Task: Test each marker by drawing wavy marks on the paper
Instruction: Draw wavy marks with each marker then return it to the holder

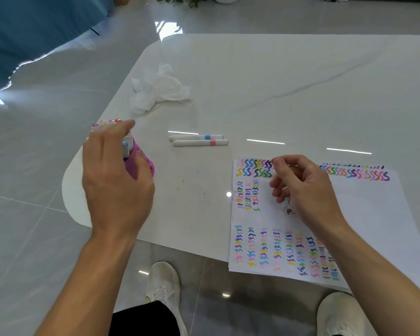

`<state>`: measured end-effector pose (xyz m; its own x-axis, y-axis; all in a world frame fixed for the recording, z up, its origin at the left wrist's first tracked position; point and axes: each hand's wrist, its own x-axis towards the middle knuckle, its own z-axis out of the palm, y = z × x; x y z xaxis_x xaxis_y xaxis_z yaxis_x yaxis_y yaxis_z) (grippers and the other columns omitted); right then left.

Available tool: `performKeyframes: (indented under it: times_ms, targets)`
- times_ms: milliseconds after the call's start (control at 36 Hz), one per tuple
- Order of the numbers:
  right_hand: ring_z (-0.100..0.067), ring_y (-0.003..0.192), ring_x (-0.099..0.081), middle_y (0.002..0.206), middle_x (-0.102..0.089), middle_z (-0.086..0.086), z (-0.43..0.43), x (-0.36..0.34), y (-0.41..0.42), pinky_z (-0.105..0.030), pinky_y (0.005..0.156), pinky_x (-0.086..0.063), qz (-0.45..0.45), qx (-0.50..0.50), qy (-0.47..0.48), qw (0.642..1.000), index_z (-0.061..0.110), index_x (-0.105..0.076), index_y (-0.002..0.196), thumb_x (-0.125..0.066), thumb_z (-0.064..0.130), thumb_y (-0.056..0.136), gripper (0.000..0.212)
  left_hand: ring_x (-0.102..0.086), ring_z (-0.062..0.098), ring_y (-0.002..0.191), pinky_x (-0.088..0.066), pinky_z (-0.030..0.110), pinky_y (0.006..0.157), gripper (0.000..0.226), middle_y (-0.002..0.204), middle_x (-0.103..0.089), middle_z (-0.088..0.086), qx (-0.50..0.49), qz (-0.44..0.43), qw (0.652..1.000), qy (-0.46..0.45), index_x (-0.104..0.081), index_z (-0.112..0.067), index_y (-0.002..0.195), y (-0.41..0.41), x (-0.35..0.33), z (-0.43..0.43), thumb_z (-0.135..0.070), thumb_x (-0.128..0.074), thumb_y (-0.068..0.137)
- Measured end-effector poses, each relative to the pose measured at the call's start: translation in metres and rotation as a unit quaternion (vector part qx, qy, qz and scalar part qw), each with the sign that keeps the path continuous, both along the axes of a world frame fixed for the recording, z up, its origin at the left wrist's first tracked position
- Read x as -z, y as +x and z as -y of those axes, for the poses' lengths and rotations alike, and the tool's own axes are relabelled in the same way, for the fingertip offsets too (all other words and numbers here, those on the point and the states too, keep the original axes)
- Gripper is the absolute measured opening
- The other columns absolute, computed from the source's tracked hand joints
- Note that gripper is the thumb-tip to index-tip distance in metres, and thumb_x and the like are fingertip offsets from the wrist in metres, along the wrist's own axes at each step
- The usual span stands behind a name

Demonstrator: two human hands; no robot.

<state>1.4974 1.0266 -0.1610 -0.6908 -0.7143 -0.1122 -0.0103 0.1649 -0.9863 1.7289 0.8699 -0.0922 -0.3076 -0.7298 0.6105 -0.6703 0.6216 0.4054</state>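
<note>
**A:** Status?
**B:** I've got L hand [117, 170] pinching a blue-tipped marker [126, 147] at the pink holder [147, 166], right under its fingers. R hand [303, 187] is loosely curled, holding nothing, resting on the paper [374, 214].
**A:** Step?
**B:** Fetching the next marker, I reckon. Next: lift out, uncap, squiggle on the bare patch beside R hand.

Indoor premises, office or home undetermined. Observed: glossy grey tiled floor [34, 166], white marble-look table [289, 76], potted plant [187, 0] at 12 o'clock, blue fabric [34, 32] at 10 o'clock.
</note>
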Motion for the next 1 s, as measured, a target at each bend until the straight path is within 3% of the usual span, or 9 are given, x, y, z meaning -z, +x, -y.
performKeyframes:
  times_ms: [111,222,361,500,750,889,1000]
  targets:
    - [-0.016,0.059,-0.064,0.073,-0.073,-0.002,-0.002,-0.002,-0.001,-0.024,0.053,-0.053,0.004,0.005,-0.003,1.0,0.017,-0.07,0.105,-0.064,0.029,0.104,0.013,-0.052,0.024,0.116,-0.032,0.015,0.102,0.04,0.123,-0.062,0.007,0.051,0.022,0.998,-0.007,-0.06,-0.01,0.127,-0.013,0.006,-0.006,0.0,-0.059,0.089]
    - [-0.016,0.059,-0.064,0.072,-0.073,-0.002,-0.004,-0.004,-0.003,-0.024,0.053,-0.054,0.001,0.007,-0.004,1.0,0.017,-0.07,0.105,-0.063,0.029,0.104,0.014,-0.056,0.019,0.111,-0.031,0.008,0.097,0.036,0.117,-0.064,0.002,0.105,0.062,0.991,0.051,-0.064,-0.014,0.123,-0.029,0.015,-0.01,0.001,-0.062,0.09]
    - [-0.016,0.059,-0.064,0.071,-0.072,-0.002,-0.008,-0.005,-0.006,-0.026,0.053,-0.054,0.009,0.014,-0.006,1.0,0.016,-0.07,0.105,-0.064,0.029,0.104,0.014,-0.054,0.013,0.119,-0.035,0.017,0.095,0.034,0.126,-0.063,-0.005,0.132,0.129,0.97,0.16,-0.063,-0.024,0.125,-0.048,0.033,-0.014,-0.01,-0.059,0.094]
    - [-0.017,0.058,-0.065,0.072,-0.073,-0.004,-0.016,-0.006,-0.012,-0.025,0.053,-0.054,-0.002,0.02,-0.006,1.0,0.016,-0.07,0.106,-0.063,0.027,0.103,0.014,-0.053,0.014,0.124,-0.037,0.023,0.099,0.037,0.137,-0.058,-0.006,0.136,0.177,0.951,0.213,-0.058,-0.025,0.134,-0.064,0.051,-0.012,-0.015,-0.052,0.099]
    - [-0.019,0.057,-0.062,0.069,-0.07,-0.004,-0.02,-0.002,-0.017,-0.027,0.052,-0.053,0.009,0.023,-0.006,1.0,0.012,-0.07,0.106,-0.063,0.019,0.104,0.01,-0.016,0.012,0.152,-0.02,0.03,0.121,0.056,0.164,-0.022,-0.004,0.147,0.194,0.942,0.232,-0.034,-0.018,0.155,-0.086,0.065,0.0,-0.013,-0.047,0.1]
    - [-0.02,0.057,-0.063,0.071,-0.071,-0.005,-0.023,0.001,-0.018,-0.027,0.054,-0.054,0.002,0.015,0.003,1.0,0.016,-0.07,0.104,-0.063,0.02,0.104,0.008,-0.028,0.023,0.147,-0.022,0.037,0.121,0.053,0.159,-0.034,0.007,0.132,0.21,0.944,0.217,-0.038,-0.009,0.152,-0.095,0.066,0.004,-0.006,-0.046,0.099]
    - [-0.019,0.057,-0.064,0.072,-0.071,-0.005,-0.024,0.001,-0.018,-0.025,0.054,-0.054,0.001,0.012,0.005,1.0,0.017,-0.07,0.104,-0.063,0.02,0.104,0.008,-0.046,0.034,0.123,-0.039,0.044,0.102,0.048,0.133,-0.054,0.011,0.107,0.208,0.956,0.174,-0.054,-0.01,0.14,-0.099,0.064,0.003,-0.001,-0.052,0.093]
